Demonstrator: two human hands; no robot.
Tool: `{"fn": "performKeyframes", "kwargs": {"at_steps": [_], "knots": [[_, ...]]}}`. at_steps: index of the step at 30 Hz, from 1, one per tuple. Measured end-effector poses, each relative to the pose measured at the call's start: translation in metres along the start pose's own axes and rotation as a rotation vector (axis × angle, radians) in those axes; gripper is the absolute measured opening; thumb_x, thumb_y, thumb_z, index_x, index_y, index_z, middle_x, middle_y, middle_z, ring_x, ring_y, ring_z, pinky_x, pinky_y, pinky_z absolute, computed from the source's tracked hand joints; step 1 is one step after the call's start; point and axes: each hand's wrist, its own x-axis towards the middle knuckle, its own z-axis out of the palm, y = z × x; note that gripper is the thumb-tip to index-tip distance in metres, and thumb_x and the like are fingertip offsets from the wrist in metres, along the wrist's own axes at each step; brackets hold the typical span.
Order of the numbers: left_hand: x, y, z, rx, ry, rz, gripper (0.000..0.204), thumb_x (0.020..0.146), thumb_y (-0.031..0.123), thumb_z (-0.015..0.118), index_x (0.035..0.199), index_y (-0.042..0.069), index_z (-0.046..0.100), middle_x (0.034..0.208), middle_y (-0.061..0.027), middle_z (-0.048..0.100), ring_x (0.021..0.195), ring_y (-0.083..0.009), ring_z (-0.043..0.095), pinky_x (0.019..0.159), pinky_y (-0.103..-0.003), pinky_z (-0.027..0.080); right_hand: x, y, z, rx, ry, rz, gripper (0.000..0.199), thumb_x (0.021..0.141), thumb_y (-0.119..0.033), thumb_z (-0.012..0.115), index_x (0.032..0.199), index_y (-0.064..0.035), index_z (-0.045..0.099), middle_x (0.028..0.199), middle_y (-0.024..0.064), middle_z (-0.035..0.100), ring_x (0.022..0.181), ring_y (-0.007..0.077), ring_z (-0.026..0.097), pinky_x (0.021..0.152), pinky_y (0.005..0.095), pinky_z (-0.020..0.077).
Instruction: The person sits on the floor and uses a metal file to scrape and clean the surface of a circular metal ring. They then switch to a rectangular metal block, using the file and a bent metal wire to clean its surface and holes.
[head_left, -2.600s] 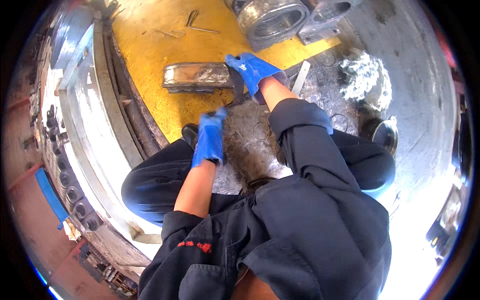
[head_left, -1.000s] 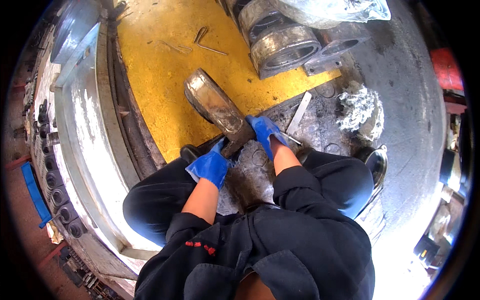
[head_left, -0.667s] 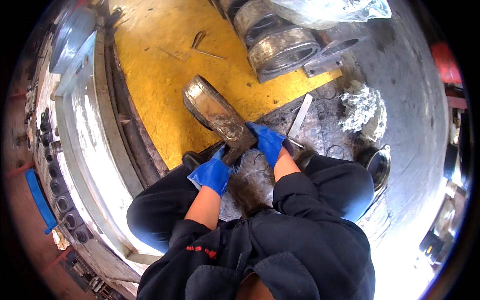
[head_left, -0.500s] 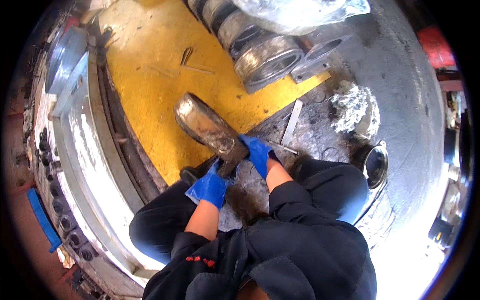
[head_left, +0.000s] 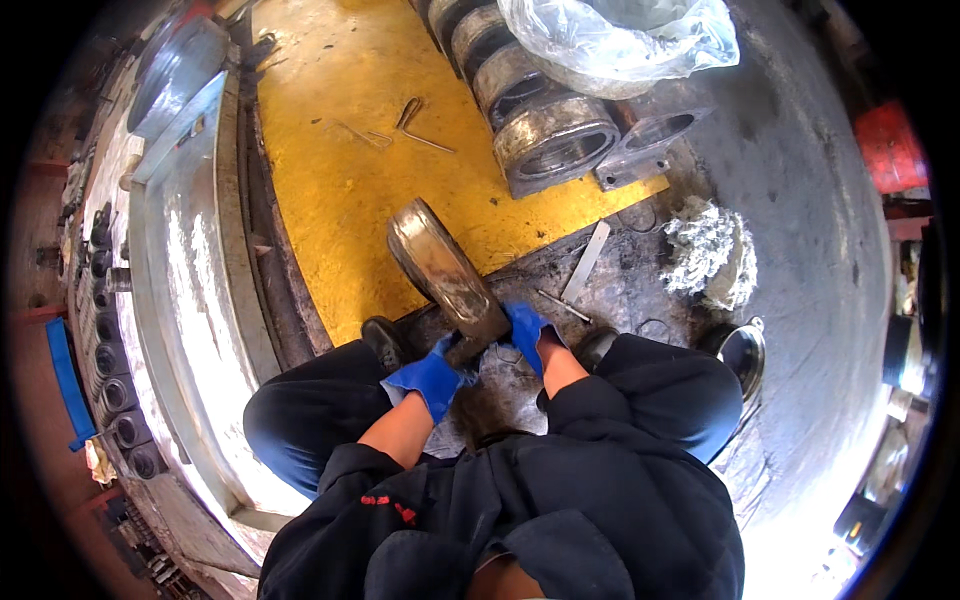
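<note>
Between my knees I hold a heavy, worn metal ring housing with a thick round body and a blockier near end. It leans away from me, its round part over the edge of the yellow floor sheet. My left hand, in a blue glove, is closed round the left side of the near end. On the right side of that same end, my right hand, also blue-gloved, grips it. Some fingertips are hidden behind the metal. A thin metal rod and a flat steel strip lie just beyond my right hand.
Similar ring housings stand in a row at the far side, beside a clear plastic bag. A bent wire tool lies on the yellow sheet. White rags and a round black container are at right; a metal trough runs along the left.
The whole view has shifted, so the floor things sit further right and lower. My right hand has drawn a little nearer to me, away from the rod. Both hands keep their hold.
</note>
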Motion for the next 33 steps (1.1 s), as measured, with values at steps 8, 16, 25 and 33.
{"fn": "performKeyframes", "kwargs": {"at_steps": [8,16,25,33], "knots": [[-0.054,-0.076,-0.042,0.072,0.082,-0.072,0.026,0.093,0.03,0.067,0.111,0.011,0.069,0.106,-0.0126,0.072,0.089,-0.0309,0.07,0.079,-0.046,0.06,-0.11,-0.055,-0.006,0.796,0.105,0.552,0.024,0.089,-0.001,0.058,0.112,-0.0009,0.066,0.104,0.0146,0.07,0.085,0.0292,0.067,0.077,0.0404,0.0532],[-0.095,-0.084,0.014,0.367,-0.487,0.174,0.033,0.098,0.024,0.056,0.124,0.005,0.062,0.121,-0.0146,0.066,0.108,-0.0295,0.064,0.085,-0.041,0.059,-0.101,-0.106,-0.037,0.137,0.017,0.198,0.035,0.095,-0.007,0.04,0.123,0.0028,0.058,0.116,0.0338,0.062,0.11,0.0454,0.061,0.091,0.0484,0.0479],[-0.165,-0.017,0.06,0.042,-0.085,0.338,0.053,0.093,0.056,0.058,0.119,0.011,0.066,0.107,-0.0114,0.072,0.086,-0.0282,0.072,0.061,-0.036,0.062,-0.058,-0.216,-0.081,0.205,0.143,0.239,0.048,0.103,-0.032,0.045,0.132,0.0071,0.051,0.115,0.0334,0.062,0.117,0.0447,0.057,0.097,0.0451,0.0434],[-0.191,0.013,0.088,0.0,-0.298,0.119,0.073,0.091,0.06,0.059,0.14,0.007,0.048,0.12,-0.018,0.066,0.102,-0.0294,0.07,0.057,-0.036,0.058,-0.018,-0.242,-0.117,0.454,0.197,0.329,0.069,0.096,-0.055,0.046,0.119,0.007,0.063,0.124,0.0295,0.063,0.122,0.0407,0.057,0.098,0.0433,0.0431]]}}
